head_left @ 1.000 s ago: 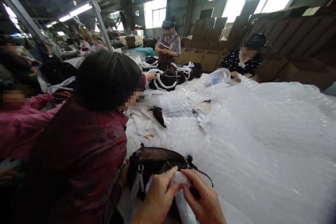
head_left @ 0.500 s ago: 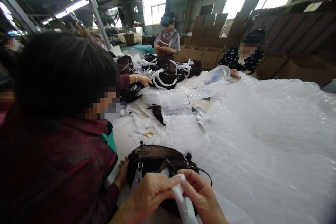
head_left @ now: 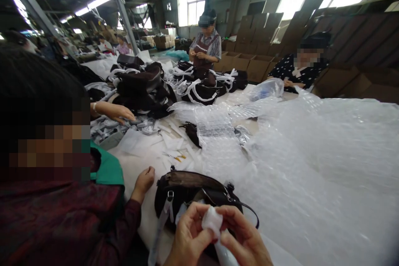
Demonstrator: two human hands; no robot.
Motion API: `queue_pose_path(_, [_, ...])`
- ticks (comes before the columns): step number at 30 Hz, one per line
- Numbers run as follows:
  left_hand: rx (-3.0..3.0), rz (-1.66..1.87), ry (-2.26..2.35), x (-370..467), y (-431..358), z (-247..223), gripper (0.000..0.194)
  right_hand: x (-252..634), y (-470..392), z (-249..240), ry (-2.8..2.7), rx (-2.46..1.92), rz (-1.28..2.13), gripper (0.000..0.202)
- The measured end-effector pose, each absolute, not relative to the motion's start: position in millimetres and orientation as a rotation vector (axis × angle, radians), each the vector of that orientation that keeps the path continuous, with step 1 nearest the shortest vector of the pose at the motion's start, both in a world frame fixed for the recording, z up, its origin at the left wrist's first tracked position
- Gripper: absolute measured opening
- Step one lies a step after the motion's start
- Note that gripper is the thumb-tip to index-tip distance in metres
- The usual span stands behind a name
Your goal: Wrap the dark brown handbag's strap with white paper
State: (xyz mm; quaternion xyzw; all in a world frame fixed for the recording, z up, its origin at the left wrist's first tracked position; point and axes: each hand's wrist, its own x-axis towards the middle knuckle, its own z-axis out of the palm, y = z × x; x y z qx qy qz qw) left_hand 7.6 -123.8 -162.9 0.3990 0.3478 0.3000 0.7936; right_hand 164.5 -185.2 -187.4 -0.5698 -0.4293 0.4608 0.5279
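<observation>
A dark handbag (head_left: 193, 181) with metal buckles lies on the table in front of me, its long opening facing up. Over its near side, my left hand (head_left: 191, 230) pinches a piece of white wrapping (head_left: 212, 220) between thumb and fingers. From the right, my right hand (head_left: 241, 232) grips the same wrapping, close to my left fingertips. Below the hands the white strip runs down toward the bottom edge. A pale wrapped strap (head_left: 162, 228) hangs from the bag's left buckle.
Bubble wrap (head_left: 305, 166) covers the right side. A person in dark red (head_left: 62, 216) sits close on my left, one hand by the bag. Dark bags (head_left: 140, 87) are heaped beyond, near paper strips and yellow-handled tools (head_left: 177, 158). Two people work across the table.
My hands have drawn the wrapping into a rounded bunch. The neighbour has leaned back left, taking one hand off the bag and the other away from the heaped bags. The view has shifted slightly.
</observation>
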Motion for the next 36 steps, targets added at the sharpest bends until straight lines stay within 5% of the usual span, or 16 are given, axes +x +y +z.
queue_pose_path(3, [0.833,0.680,0.712,10.9,-132.1,-170.1,0.043,167.3,-188.9,-194.3,-1.168,-1.427,1.076,0.045])
queue_pose_path(8, [0.930,0.540,0.694,-3.8,-125.3,-176.9,0.042,164.2,-190.0,-196.8,-1.028,-1.406,1.173,0.035])
queue_pose_path(15, [1.666,0.268,1.308,-45.1,-72.4,-183.4,0.024,171.8,-185.1,-187.4,-0.786,-1.322,1.063,0.036])
queue_pose_path(21, [1.890,-0.117,1.216,-17.2,-85.1,-198.5,0.065,167.9,-190.8,-187.1,-0.671,-1.360,1.136,0.036])
queue_pose_path(26, [1.633,0.170,1.176,-17.6,-66.4,-207.6,0.023,177.6,-196.5,-194.3,-0.766,-1.374,1.175,0.034])
queue_pose_path(36, [0.610,0.587,0.912,-34.1,-46.2,-178.5,0.057,169.6,-189.4,-187.6,-0.964,-1.418,1.078,0.028])
